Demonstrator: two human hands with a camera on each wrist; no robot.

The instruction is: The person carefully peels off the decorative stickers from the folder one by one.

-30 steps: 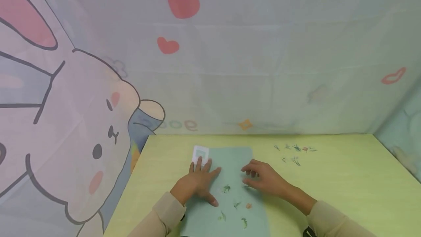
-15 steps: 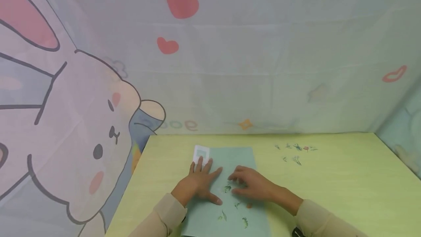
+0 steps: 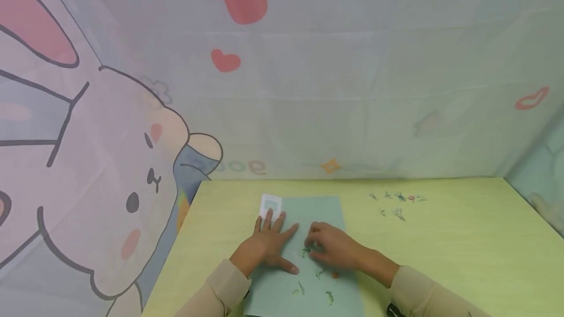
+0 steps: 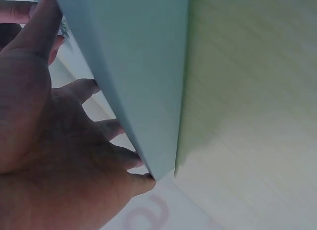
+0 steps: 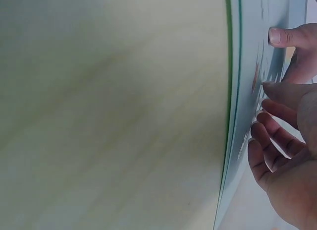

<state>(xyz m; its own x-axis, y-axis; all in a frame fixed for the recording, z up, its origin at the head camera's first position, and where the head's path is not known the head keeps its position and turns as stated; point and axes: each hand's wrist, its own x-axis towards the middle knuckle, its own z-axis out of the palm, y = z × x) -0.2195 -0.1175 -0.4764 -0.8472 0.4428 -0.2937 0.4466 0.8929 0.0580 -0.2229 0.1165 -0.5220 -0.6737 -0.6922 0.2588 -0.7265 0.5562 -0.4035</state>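
Left hand [image 3: 267, 247] resting spread on sheet [image 3: 314, 209], gripping nothing; right hand [image 3: 331, 244] hovering half-curled at sprig [image 3: 305, 252], pinch not showing; stray nudge possibly displacing sprig.

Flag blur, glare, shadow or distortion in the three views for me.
Head: soft light, small green leafy pieces lacking fine detail; left wrist: left hand dark, flat pale yellow-green tabletop washed out toward the bottom; right wrist: tabletop soft and smeary, flat rectangular pale-green sheet foreshortened to a narrow strip.
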